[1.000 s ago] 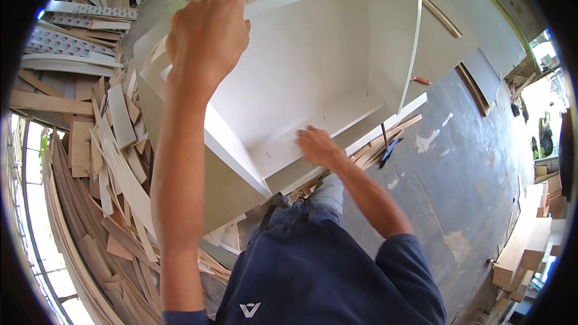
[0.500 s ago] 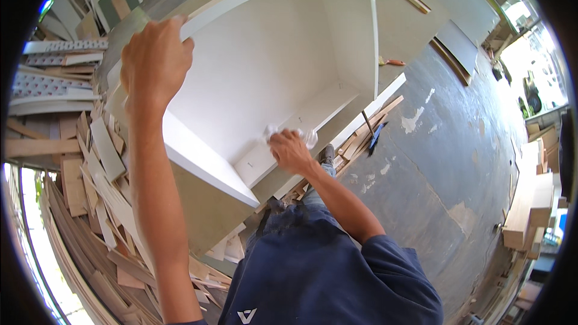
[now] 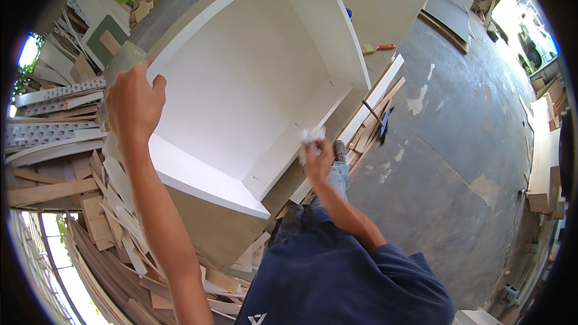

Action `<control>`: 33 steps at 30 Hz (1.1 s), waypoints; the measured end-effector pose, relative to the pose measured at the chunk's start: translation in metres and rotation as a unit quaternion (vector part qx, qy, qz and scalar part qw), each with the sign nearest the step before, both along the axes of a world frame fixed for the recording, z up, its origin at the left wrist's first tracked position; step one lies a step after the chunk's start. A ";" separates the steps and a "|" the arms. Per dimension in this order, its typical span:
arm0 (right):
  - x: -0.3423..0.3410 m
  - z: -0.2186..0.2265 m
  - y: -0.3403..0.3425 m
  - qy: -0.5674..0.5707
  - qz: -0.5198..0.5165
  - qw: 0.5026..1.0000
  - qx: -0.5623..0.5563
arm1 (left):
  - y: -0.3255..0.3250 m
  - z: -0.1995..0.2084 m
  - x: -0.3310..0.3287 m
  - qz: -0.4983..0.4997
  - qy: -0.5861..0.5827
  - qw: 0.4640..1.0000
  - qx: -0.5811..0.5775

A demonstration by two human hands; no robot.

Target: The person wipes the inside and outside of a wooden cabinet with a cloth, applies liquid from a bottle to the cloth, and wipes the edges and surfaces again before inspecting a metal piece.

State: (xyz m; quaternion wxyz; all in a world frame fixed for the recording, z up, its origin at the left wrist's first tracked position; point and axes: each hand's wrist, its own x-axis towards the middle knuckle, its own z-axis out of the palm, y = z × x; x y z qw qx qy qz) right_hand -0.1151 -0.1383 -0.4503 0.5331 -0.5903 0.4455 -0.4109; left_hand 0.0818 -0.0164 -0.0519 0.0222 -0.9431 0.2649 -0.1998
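Observation:
A white open-fronted cabinet (image 3: pixel 235 66) takes up the middle of the view, with its pale inside facing me. My left hand (image 3: pixel 135 105) is closed over the cabinet's left edge; the thumb lies along the inner side and the fingertips are hidden behind the panel. A crumpled white cloth (image 3: pixel 311 136), smeared by motion, is bunched in my right hand (image 3: pixel 319 159), which is closed around it. That hand is near the cabinet's lower right rail (image 3: pixel 280 159); whether the cloth touches the rail I cannot tell. Small metal fasteners stick out along this rail.
A paintbrush (image 3: pixel 379 48) with an orange handle lies on the board beyond the cabinet. Wood strips (image 3: pixel 368 132) and a blue brush-like tool (image 3: pixel 385 123) lie beside my foot. Scrap boards (image 3: pixel 102 222) pile up on the left. Grey floor (image 3: pixel 445 162) stretches to the right.
My right hand has moved the cloth rightward along the lower rail, toward my foot. My left hand keeps its hold on the cabinet edge. The whole view has shifted slightly.

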 end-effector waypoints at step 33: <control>-0.004 -0.004 0.063 -0.098 0.025 0.959 0.266 | -0.002 0.000 0.013 0.001 -0.017 1.000 0.006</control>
